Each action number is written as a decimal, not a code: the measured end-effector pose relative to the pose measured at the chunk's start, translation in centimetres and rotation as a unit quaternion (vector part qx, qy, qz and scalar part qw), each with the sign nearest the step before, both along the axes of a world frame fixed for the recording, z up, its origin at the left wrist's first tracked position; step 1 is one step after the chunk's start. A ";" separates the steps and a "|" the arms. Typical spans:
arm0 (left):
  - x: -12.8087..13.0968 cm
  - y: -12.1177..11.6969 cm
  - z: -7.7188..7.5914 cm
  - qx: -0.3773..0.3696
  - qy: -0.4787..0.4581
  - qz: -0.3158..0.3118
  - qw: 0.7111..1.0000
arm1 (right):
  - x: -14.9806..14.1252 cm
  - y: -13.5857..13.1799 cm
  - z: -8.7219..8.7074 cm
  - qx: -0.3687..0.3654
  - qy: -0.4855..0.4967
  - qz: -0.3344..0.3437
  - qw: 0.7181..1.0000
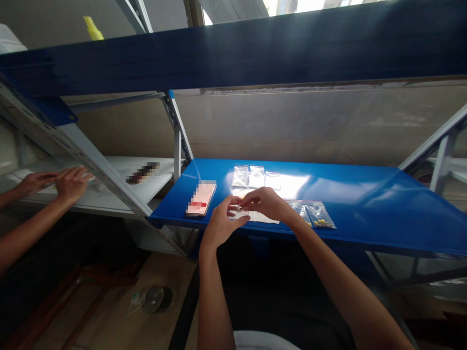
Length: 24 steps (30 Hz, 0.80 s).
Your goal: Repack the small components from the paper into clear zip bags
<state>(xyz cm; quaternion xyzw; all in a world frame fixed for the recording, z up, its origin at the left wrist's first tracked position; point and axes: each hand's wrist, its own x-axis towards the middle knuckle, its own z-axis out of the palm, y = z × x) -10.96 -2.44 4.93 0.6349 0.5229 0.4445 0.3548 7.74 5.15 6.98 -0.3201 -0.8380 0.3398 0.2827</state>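
Over the front of the blue shelf, my left hand (220,222) has its fingers curled around what looks like a small clear zip bag (234,213). My right hand (269,201) meets it from the right, thumb and fingertips pinched at the bag's upper edge; its contents are hidden. Beneath the hands lies a white sheet (263,218), with a bit of yellow showing behind the fingers. To the right, a zip bag (321,217) holds small yellow and brown pieces, and a similar bag (302,211) lies partly behind my right forearm. Farther back are flat clear zip bags (241,176) in a row.
A pink phone-like object (202,197), partly blurred out, lies on the shelf's left. Another blue shelf (233,56) crosses overhead, and a metal post (105,165) stands at left. Beyond it, a co-worker's hands (71,183) work over a white shelf (160,187).
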 end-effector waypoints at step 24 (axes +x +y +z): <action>-0.5 0.2 -0.3 0.053 0.101 0.079 0.990 | -2.1 -2.2 0.4 -0.037 0.107 -0.115 0.987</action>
